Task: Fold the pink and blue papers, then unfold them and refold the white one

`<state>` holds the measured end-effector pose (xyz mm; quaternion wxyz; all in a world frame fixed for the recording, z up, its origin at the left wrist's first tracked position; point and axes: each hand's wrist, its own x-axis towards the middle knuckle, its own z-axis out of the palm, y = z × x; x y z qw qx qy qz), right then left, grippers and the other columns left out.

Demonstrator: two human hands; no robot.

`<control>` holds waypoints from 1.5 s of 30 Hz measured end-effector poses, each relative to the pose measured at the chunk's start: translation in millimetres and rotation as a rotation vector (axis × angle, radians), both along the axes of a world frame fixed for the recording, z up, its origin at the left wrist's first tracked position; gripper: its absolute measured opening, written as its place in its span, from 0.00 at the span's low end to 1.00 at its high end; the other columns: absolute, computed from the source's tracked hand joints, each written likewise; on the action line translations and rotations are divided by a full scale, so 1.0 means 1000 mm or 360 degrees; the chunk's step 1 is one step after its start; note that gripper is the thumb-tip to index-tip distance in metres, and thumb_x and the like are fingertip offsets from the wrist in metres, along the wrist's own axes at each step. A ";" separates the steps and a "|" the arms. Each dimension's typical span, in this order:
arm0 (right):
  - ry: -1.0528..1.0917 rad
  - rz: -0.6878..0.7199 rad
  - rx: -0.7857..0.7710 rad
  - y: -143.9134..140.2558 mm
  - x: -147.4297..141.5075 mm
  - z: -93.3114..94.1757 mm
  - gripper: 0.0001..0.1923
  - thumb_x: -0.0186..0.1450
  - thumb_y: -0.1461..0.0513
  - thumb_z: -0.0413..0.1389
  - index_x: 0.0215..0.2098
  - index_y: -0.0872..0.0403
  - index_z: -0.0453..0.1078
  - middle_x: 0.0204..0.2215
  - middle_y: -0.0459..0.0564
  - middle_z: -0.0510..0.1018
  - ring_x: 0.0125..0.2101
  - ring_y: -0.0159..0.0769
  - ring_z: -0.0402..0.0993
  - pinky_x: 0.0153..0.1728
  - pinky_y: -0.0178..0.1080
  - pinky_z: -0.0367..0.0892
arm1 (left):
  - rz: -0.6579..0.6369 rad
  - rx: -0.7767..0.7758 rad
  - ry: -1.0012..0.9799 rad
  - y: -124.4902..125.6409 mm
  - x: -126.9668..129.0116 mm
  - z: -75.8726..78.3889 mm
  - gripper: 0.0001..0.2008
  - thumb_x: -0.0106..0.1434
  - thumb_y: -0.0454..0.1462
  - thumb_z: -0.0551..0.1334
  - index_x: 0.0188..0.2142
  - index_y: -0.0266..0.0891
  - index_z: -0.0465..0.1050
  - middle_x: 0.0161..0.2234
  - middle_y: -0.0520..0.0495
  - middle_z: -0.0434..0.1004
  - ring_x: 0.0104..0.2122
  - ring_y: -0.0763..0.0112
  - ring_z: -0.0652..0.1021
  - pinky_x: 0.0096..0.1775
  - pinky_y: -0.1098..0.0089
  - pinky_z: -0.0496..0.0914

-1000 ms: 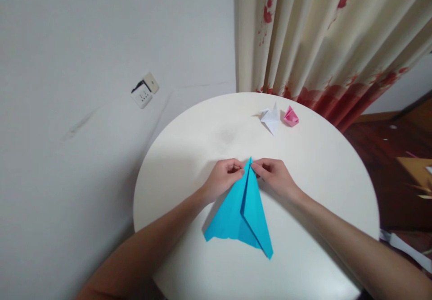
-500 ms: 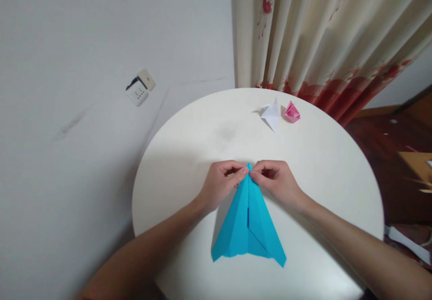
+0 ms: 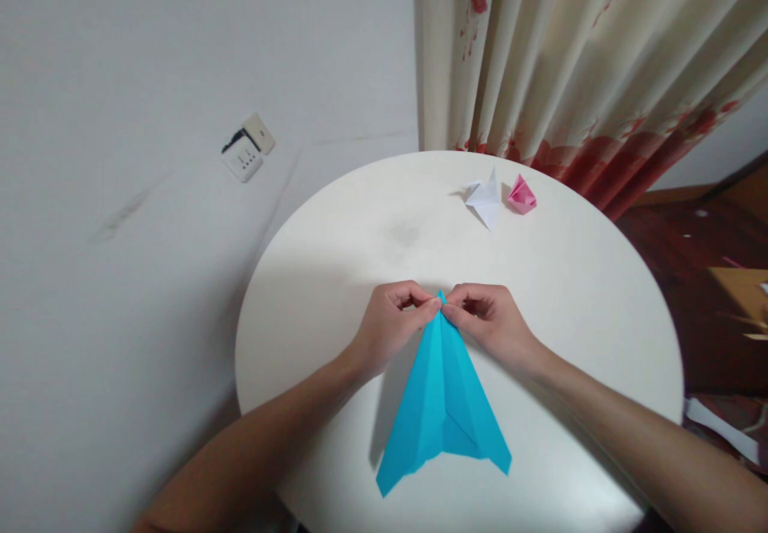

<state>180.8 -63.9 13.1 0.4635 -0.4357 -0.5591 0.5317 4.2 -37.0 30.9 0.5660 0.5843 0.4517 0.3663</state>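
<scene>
A sheet of blue folded paper [image 3: 441,397] tapers to a narrow tip at its far end and spreads wide towards me. Creases run down its length, and its near edge is uneven. Beside the tip, my left hand [image 3: 396,317] pinches the left edge between thumb and fingers. My right hand [image 3: 486,317] pinches the opposite edge, so the two thumbs almost meet. The near left corner appears raised off the table, with a shadow beside it. My fingertips partly hide the paper near the tip.
The round white table [image 3: 300,301] holds a white origami crane [image 3: 483,203] and a pink folded paper piece [image 3: 522,195] at its far side. A wall with a socket [image 3: 243,158] borders the left. A patterned curtain [image 3: 540,53] hangs behind.
The paper's centre slit has closed up and the middle crease has sunk in. Its near left corner has moved slightly towards me. Both hands keep their pinch at the tip.
</scene>
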 end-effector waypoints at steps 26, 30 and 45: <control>-0.0095 -0.0168 -0.0011 0.008 0.000 -0.013 0.18 0.63 0.50 0.59 0.25 0.56 0.73 0.19 0.44 0.69 0.20 0.28 0.59 0.21 0.33 0.54 | -0.0067 -0.0050 -0.0071 0.003 0.003 -0.011 0.16 0.51 0.39 0.74 0.37 0.35 0.76 0.25 0.52 0.73 0.26 0.76 0.73 0.30 0.75 0.66; -0.0085 -0.0127 -0.0040 0.008 0.000 -0.010 0.19 0.62 0.49 0.60 0.24 0.56 0.73 0.18 0.44 0.71 0.20 0.28 0.60 0.21 0.33 0.54 | -0.0110 -0.0029 -0.0060 0.002 0.002 -0.011 0.22 0.48 0.39 0.75 0.41 0.36 0.75 0.24 0.55 0.71 0.25 0.76 0.72 0.29 0.75 0.66; -0.0166 0.0025 0.0034 0.001 -0.002 -0.005 0.17 0.64 0.50 0.58 0.29 0.56 0.77 0.20 0.44 0.73 0.21 0.29 0.60 0.23 0.34 0.55 | -0.0069 0.0003 -0.0077 0.005 0.001 -0.005 0.11 0.58 0.42 0.68 0.29 0.35 0.80 0.25 0.49 0.74 0.28 0.72 0.71 0.31 0.72 0.64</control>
